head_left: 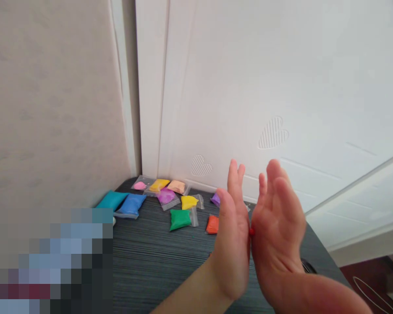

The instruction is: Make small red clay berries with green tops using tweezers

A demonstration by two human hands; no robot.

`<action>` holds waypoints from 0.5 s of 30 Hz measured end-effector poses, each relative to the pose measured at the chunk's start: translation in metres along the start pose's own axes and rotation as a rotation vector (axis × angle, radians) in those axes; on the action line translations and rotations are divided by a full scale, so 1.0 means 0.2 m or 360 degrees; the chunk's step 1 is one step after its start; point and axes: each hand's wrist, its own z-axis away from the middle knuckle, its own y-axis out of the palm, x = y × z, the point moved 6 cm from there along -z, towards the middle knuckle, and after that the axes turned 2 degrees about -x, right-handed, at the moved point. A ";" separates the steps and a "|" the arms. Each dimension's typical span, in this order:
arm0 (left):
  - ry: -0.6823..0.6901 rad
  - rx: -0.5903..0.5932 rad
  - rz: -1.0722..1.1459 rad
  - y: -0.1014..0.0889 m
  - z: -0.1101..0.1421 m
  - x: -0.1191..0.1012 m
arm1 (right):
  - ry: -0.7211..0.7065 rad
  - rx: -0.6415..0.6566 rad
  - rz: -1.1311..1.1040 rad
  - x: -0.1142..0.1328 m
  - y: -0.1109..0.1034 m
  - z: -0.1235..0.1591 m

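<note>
A small red ball of modelling clay (252, 231) sits between my two palms, near their heels. My left hand (232, 240) presses it from the left, palm flat and fingers stretched upward. From the other side my right hand (278, 226) faces it, its fingers also straight and pointing up. The palms stand nearly parallel, with a narrow gap above the ball. Behind my left hand, an orange-red clay packet (212, 224) and a purple one (215, 199) are partly hidden.
Several clay packets lie on the dark tabletop (150, 257), among them green (180, 219), yellow (189, 202), blue (131, 206) and teal (112, 200). A white panel with embossed hearts (216, 109) rises behind the table. A wall (52, 109) borders the left; the lower left is pixelated.
</note>
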 end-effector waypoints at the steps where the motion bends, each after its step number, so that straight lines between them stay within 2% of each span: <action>1: -0.0032 0.0041 -0.0033 0.01 0.01 0.01 | 0.0002 -0.0105 -0.0056 0.01 -0.02 -0.01; 3: -0.0105 0.0121 -0.0096 0.03 0.02 0.04 | 0.0043 -0.0267 -0.0162 0.02 -0.06 -0.03; 5: -0.0138 0.0188 -0.0149 0.05 0.03 0.05 | 0.0080 -0.0320 -0.0217 -0.01 -0.07 -0.04; 9: -0.0077 0.0225 -0.0218 0.05 0.04 0.04 | 0.0003 -0.0203 -0.0093 -0.06 -0.04 0.00; 14: -0.0121 0.0271 -0.0174 0.05 0.04 0.03 | -0.0093 -0.0253 0.0160 -0.02 -0.07 0.07; 15: -0.0135 0.0290 -0.0201 0.05 0.05 0.04 | -0.0094 -0.0200 0.0235 -0.01 -0.07 0.06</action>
